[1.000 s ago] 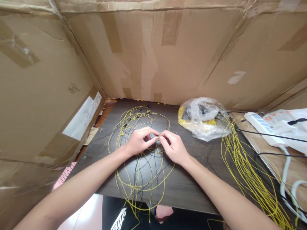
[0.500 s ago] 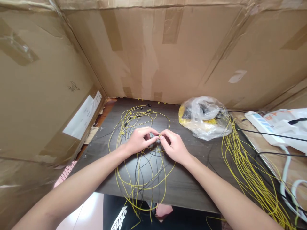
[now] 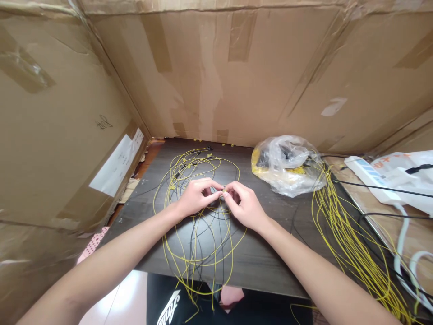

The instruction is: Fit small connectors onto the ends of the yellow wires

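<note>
Fingertip to fingertip, my left hand [image 3: 199,196] and my right hand [image 3: 246,205] meet over the middle of the dark table [image 3: 264,262]. Both are closed in a pinch on a small yellowish piece [image 3: 223,191], most of it hidden by the fingers. It looks like a bit of yellow tape or a tag at a cable, though I cannot tell which. Beneath and around my hands lie loose loops of thin yellow and black cable [image 3: 182,259]. Several small black ends and yellow tags [image 3: 188,166] show behind my left hand, and some cable hangs over the front edge.
A clear plastic bag [image 3: 294,183] with yellow and black contents lies at the back right. Beside it, a bundle of yellow cables [image 3: 355,243] runs down the right side. A white power strip [image 3: 374,180] is further right. Cardboard walls [image 3: 189,90] enclose the left and back.
My hands keep the same pinch at nearly the same spot, with only a slight shift of the fingers. The view has moved a little.
</note>
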`<state>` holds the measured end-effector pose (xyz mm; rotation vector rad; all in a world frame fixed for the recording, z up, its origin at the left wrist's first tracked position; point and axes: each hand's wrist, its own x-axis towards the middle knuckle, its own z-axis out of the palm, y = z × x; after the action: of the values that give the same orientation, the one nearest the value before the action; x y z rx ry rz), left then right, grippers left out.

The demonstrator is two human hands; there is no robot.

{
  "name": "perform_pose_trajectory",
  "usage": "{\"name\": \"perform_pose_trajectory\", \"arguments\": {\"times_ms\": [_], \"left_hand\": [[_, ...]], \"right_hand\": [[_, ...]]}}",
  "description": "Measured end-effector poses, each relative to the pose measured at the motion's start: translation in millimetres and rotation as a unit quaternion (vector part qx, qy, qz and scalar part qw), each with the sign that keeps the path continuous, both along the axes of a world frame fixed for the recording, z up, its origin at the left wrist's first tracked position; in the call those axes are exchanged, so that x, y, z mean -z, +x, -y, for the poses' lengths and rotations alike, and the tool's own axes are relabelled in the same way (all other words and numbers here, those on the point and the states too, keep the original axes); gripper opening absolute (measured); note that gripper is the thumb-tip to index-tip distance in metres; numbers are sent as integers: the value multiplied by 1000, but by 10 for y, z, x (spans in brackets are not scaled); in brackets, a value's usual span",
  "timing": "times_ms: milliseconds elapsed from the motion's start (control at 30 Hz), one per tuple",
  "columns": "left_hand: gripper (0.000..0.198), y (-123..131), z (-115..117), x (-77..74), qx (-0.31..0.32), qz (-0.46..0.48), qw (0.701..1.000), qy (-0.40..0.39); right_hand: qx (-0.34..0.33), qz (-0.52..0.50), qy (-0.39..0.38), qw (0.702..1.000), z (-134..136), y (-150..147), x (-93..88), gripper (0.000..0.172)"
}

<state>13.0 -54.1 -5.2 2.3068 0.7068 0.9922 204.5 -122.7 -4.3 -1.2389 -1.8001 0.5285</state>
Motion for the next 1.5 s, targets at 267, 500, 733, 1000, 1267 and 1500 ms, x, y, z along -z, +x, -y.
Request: {"name": "perform_pose_trajectory", "arguments": {"times_ms": [267, 500, 733, 1000, 1267, 1500], "left_hand": [[10, -2, -3, -9, 1, 3, 1000, 8], [10, 2, -1, -3, 2, 4, 1000, 26], [9, 6, 16, -9, -2, -6, 1000, 29], [10, 3, 19, -13, 7, -11, 999, 38], [11, 9, 38, -33, 8, -19, 999, 34], [10, 6, 42, -28, 14, -17, 999, 35]], "right_hand": [[-5, -23, -14, 1000, -3, 2, 3, 13], [-6, -10, -18, 1000, -1, 15, -12, 16], [-12, 3, -14, 1000, -2, 18, -35, 21], [-9, 8, -16, 1000, 2, 19, -29, 20], [-20, 12, -24, 999, 6, 13, -27, 25], [-19, 22, -27, 999, -10, 7, 5, 34]]}}
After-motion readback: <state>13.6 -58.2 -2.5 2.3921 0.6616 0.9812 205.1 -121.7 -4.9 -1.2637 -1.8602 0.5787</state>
